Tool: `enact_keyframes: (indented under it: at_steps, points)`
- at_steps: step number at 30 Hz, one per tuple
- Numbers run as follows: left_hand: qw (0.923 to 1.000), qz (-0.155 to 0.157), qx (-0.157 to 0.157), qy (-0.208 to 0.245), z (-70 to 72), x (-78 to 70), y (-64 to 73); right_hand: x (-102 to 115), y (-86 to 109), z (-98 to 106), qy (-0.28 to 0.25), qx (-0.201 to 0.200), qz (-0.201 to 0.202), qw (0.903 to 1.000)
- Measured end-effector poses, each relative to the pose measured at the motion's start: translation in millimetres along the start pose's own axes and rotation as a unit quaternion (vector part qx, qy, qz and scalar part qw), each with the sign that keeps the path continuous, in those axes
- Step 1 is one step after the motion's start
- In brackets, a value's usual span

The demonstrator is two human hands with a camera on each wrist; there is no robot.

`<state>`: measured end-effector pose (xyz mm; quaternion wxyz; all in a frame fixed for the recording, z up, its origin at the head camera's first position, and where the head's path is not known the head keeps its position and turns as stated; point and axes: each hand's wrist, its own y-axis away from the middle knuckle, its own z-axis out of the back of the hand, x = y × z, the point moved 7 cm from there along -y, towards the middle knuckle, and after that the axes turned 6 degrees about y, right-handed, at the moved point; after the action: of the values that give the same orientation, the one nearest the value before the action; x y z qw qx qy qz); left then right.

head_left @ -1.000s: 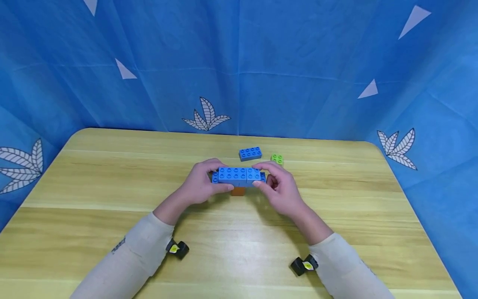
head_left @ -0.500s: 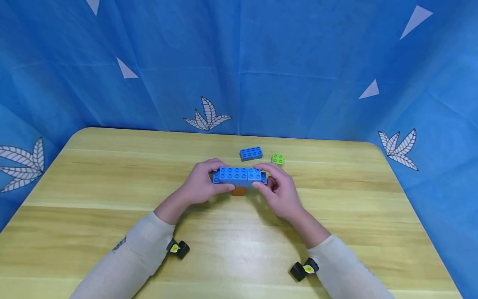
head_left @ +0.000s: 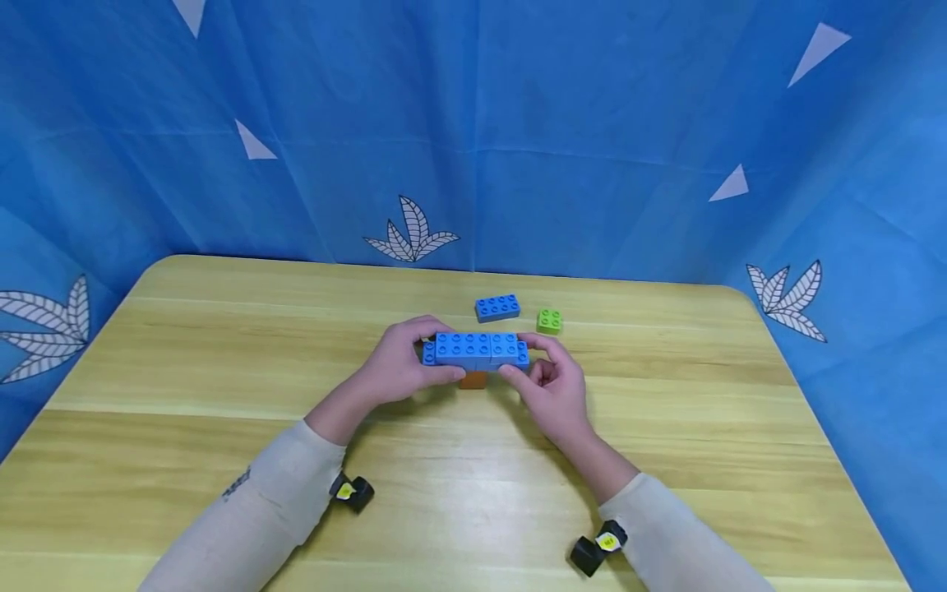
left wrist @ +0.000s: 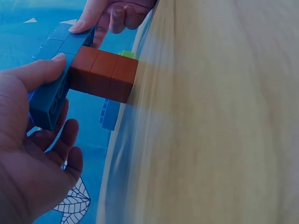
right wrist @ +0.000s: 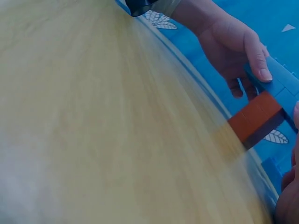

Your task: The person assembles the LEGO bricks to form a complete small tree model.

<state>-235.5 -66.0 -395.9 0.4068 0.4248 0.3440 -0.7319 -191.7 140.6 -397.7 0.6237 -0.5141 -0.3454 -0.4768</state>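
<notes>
A long bar of joined blue toy bricks (head_left: pixel 464 350), two layers high, sits across a stack of three reddish-brown bricks (left wrist: pixel 103 72). The stack stands upright on the table in the left wrist view. My left hand (head_left: pixel 399 366) grips the bar's left end, thumb on the near side and fingers behind. At the other end my right hand (head_left: pixel 555 386) pinches the bar between thumb and index finger, its remaining fingers curled below. The lower layer shows studs at both ends, beyond the upper bricks. From above, the bar and hands hide most of the brown stack.
Behind the bar, a loose blue brick (head_left: pixel 497 308) lies on the wooden table (head_left: pixel 222 329). A small green brick (head_left: pixel 549 321) lies just right of it. Blue patterned cloth (head_left: pixel 562 123) hangs along the table's far edge.
My right hand's fingertips have slid off the upper bricks outward to the bar's right end, and its forearm has shifted slightly left and nearer. My left hand keeps its grip.
</notes>
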Motion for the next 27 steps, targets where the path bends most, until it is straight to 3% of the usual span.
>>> enact_keyframes:
  at_steps: [6, 11, 17, 21, 27]
  points:
    - [0.9981, 0.035, 0.042, -0.028, 3.9, 15.9, -2.1, -6, 1.3, 0, -0.019, -0.007, -0.014, 0.9997]
    - [0.9965, 0.064, 0.054, -0.007, 16.0, 33.2, -7.5, -7, 1.8, 2, -0.023, -0.01, -0.012, 0.9996]
    - [0.9966, 0.073, 0.001, 0.038, 25.1, 45.4, -26.9, -5, 2.5, 5, -0.016, -0.012, 0.002, 0.9998]
    - [0.9927, 0.108, -0.033, 0.044, 25.6, 52.1, -41.1, -3, 2.2, 5, -0.02, -0.008, 0.008, 0.9997]
    - [0.986, 0.148, -0.052, 0.058, 19.7, 60.1, -59.4, 2, 1.4, 2, -0.018, -0.003, 0.028, 0.9995]
